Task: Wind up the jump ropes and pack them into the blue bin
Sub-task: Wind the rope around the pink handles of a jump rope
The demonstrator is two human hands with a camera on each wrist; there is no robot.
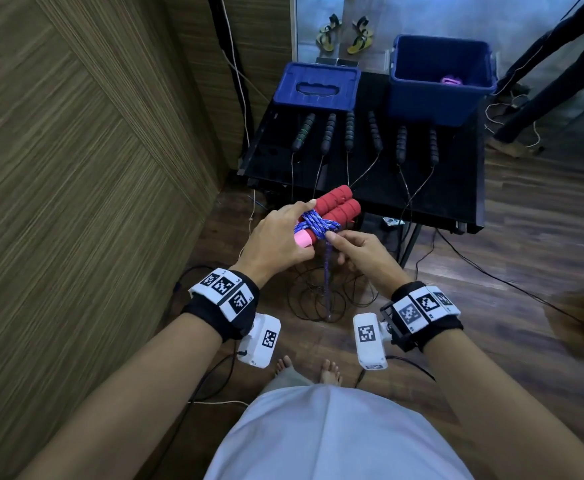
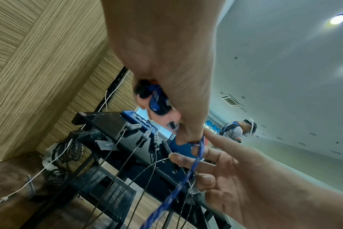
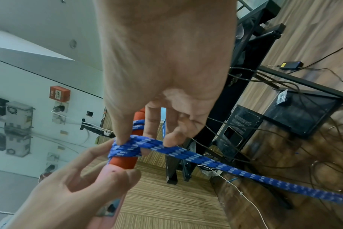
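Your left hand (image 1: 278,239) grips two red handles (image 1: 337,207) side by side, with the pink ends near you. A blue rope (image 1: 316,223) is wound around them in a cross. Your right hand (image 1: 359,252) pinches that rope just beside the handles, thumb and finger pressed together on it. The rest of the rope hangs down to the wood floor (image 1: 526,244) between your arms.

Six black handles (image 1: 349,131) lie in a row on the black table (image 1: 456,188), far from you. Their thin cords drop over the near edge and lie in loops on the floor.

One blue bin (image 1: 439,95) stands open at the far right of the table, with something pink inside. One blue lid (image 1: 316,86) lies at the far left. The wood wall (image 1: 75,168) is close on your left. There is open floor on your right.
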